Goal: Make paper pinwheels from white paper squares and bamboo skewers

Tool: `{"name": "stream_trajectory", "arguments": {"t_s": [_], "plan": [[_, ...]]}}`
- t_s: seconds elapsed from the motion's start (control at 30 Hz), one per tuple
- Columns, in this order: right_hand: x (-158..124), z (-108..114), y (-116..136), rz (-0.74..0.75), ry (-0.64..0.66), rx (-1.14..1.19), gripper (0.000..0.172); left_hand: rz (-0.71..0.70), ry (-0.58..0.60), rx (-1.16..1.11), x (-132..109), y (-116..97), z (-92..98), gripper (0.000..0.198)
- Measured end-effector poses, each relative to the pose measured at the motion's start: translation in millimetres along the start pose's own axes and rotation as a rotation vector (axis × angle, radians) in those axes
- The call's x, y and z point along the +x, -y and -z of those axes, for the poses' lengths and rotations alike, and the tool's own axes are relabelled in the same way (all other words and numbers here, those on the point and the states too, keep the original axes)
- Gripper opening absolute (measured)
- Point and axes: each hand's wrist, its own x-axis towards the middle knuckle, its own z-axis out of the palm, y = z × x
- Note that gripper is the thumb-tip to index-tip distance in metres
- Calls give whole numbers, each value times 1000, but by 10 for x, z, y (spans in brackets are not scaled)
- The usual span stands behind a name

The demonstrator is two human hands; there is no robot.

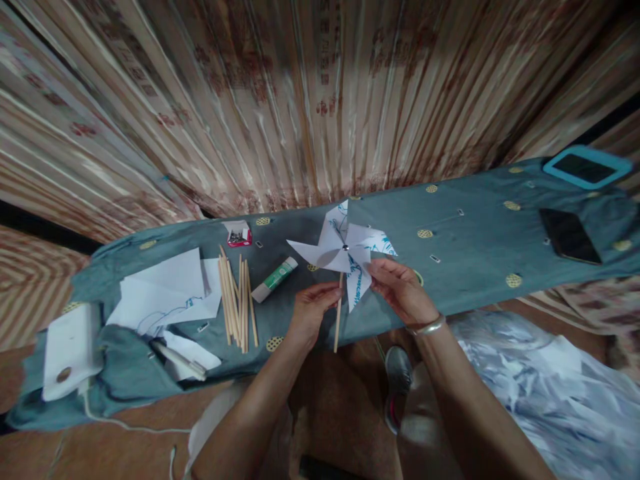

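A white paper pinwheel (327, 255) with blue markings is held up over the front of the cloth-covered table. A silver pin sits at its centre. Its wooden stick (338, 327) points down past the table's edge. My left hand (315, 305) is closed round the upper part of that stick, just below the blades. With thumb and fingers, my right hand (400, 287) pinches the edge of a blade on the right side. Left of the pinwheel lie a green and white glue stick (275, 280) and several loose wooden sticks (243, 303).
A small red box of pins (239, 236) stands behind the sticks. White paper sheets (160, 287), a pen (180, 360) and a white device with a cable (73, 352) are at left. A dark phone (570, 235) and blue-framed tablet (587, 167) lie right. A plastic bag (540, 380) sits below.
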Motion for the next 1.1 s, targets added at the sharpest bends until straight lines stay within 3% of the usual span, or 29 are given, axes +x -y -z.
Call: {"name": "stream_trajectory", "arguments": {"t_s": [0.27, 0.4, 0.6, 0.73, 0.93, 1.1], "plan": [[-16, -74, -73, -4, 11, -36, 30, -24, 6, -42, 19, 51, -9, 31], [-57, -137, -109, 26, 42, -164, 31, -31, -7, -79, 27, 59, -17, 34], [-85, -8, -1, 12, 111, -261, 39, 7, -83, -124, 22, -4, -29, 34], [-98, 62, 3, -31, 249, -462, 38, 15, -91, -186, 17, -66, -33, 35], [-154, -59, -272, -173, 480, -592, 39, 22, -76, -183, 0, -109, -38, 35], [-163, -111, -324, -127, 544, -677, 40, 35, -58, -153, -9, -79, -30, 34]]}}
